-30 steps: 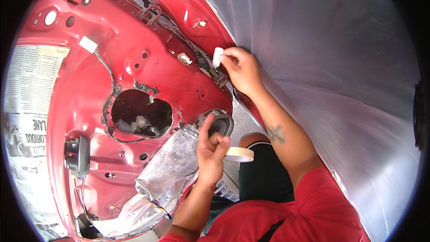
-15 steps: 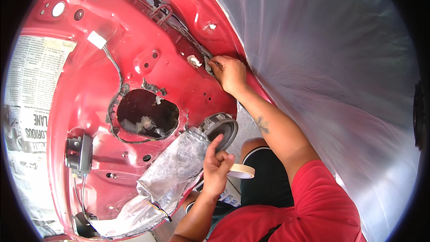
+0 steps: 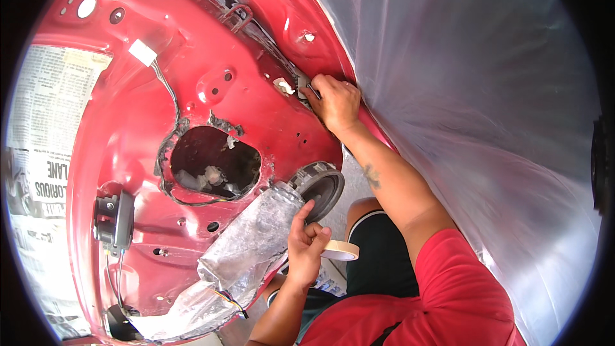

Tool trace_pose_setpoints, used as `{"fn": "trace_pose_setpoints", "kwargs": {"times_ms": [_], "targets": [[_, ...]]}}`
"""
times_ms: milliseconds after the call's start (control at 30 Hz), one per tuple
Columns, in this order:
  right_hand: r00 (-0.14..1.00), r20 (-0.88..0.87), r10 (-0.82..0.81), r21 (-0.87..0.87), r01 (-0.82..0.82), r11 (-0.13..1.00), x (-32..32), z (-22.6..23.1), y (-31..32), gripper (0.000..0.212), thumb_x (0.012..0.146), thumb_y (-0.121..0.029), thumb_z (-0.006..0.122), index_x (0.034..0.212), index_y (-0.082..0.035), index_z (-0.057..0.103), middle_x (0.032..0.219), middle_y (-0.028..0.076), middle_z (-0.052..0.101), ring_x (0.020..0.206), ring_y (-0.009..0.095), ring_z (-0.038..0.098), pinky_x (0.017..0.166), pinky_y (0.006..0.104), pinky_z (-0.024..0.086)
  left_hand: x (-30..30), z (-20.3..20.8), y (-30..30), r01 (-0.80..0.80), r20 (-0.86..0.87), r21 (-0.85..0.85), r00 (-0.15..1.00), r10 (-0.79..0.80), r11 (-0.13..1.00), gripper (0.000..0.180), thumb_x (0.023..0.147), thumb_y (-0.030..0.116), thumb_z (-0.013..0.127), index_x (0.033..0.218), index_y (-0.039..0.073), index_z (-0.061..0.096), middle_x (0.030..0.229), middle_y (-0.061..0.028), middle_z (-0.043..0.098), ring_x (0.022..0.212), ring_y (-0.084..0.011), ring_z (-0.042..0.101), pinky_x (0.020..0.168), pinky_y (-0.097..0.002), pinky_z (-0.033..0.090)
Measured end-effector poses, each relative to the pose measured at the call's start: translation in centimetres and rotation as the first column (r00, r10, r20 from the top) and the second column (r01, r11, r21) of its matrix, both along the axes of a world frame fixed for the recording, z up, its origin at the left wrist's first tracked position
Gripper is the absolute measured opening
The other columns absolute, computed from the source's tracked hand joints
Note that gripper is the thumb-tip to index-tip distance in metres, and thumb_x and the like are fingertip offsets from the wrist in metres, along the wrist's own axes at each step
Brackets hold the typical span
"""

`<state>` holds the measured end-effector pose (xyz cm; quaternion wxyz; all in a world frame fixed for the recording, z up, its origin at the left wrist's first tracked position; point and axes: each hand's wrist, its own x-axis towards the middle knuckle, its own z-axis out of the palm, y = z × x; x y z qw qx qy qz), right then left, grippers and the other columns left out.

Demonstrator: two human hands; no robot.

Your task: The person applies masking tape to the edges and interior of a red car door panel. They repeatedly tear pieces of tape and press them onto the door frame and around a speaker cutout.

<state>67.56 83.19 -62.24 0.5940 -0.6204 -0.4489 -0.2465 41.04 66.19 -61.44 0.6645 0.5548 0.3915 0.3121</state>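
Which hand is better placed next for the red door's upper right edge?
Probably the right hand: it's at that edge of the door, while the left hand holds a tape roll.

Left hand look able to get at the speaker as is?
Likely yes: the left hand is right by the speaker, with nothing visible between them. The tape it holds may hinder a full grip.

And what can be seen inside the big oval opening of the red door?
Pale, crumpled material shows low in the opening. Deeper inside is too dark to tell, and the red door covers whatever lies beyond the opening's edges.
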Motion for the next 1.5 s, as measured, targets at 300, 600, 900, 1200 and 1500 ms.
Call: {"fn": "trace_pose_setpoints", "kwargs": {"times_ms": [300,600,900,1200,1500], "targets": [[0.978,0.209,0.023,-0.044,-0.014,0.999,0.6,-0.9,0.2,0.023,0.084,-0.030,0.080,0.105,-0.020,0.079,0.070,0.001,0.064,0.062,0.023,0.066,0.058,0.0386,0.052,-0.4,-0.8,-0.2,0.045,0.000,-0.036,0.999,-0.045,0.998,0.068,0.099,0.002,0.066,0.157,0.001,0.031,0.077,0.0014,0.058,0.070,-0.0042,0.052,0.067,-0.0196,0.039],[0.972,0.206,0.114,-0.158,-0.082,0.984,1.4,0.3,-0.9,0.025,0.086,-0.033,0.078,0.107,-0.019,0.078,0.071,0.003,0.069,0.063,0.024,0.069,0.060,0.0388,0.055,-0.3,-1.2,-0.2,0.078,-0.025,-0.041,0.997,-0.079,0.996,0.068,0.099,0.001,0.064,0.157,0.002,0.031,0.077,0.0011,0.059,0.070,-0.0046,0.053,0.067,-0.0202,0.039],[0.941,0.310,0.135,-0.288,-0.042,0.957,1.6,1.5,-1.4,0.039,0.090,-0.028,0.068,0.129,-0.023,0.070,0.075,0.005,0.072,0.065,0.026,0.071,0.059,0.0434,0.054,-0.2,-0.5,-0.4,0.057,-0.035,-0.029,0.998,-0.058,0.998,0.065,0.099,0.001,0.064,0.156,0.002,0.033,0.076,0.0012,0.059,0.070,-0.0047,0.053,0.066,-0.0204,0.038],[0.925,0.254,0.283,-0.607,-0.075,0.791,2.5,2.0,-4.8,0.075,0.090,-0.015,0.058,0.159,-0.036,0.038,0.077,0.012,0.072,0.063,0.032,0.070,0.061,0.0492,0.056,-0.1,-1.1,-0.5,0.026,0.057,-0.008,0.998,-0.026,1.000,0.062,0.098,0.001,0.065,0.154,0.001,0.037,0.074,0.0033,0.055,0.067,-0.0041,0.049,0.064,-0.0195,0.037],[-0.065,-0.643,0.763,0.320,-0.928,0.190,-4.8,-1.3,-21.4,0.037,0.110,-0.031,0.051,0.116,0.002,0.065,0.097,0.007,0.070,0.091,0.015,0.065,0.085,0.0329,0.050,4.2,3.6,2.1,-0.226,0.325,0.263,0.936,0.135,0.938,0.033,0.102,0.003,0.061,0.134,0.002,0.056,0.073,0.0038,0.057,0.063,-0.0030,0.048,0.059,-0.0216,0.038]]}}
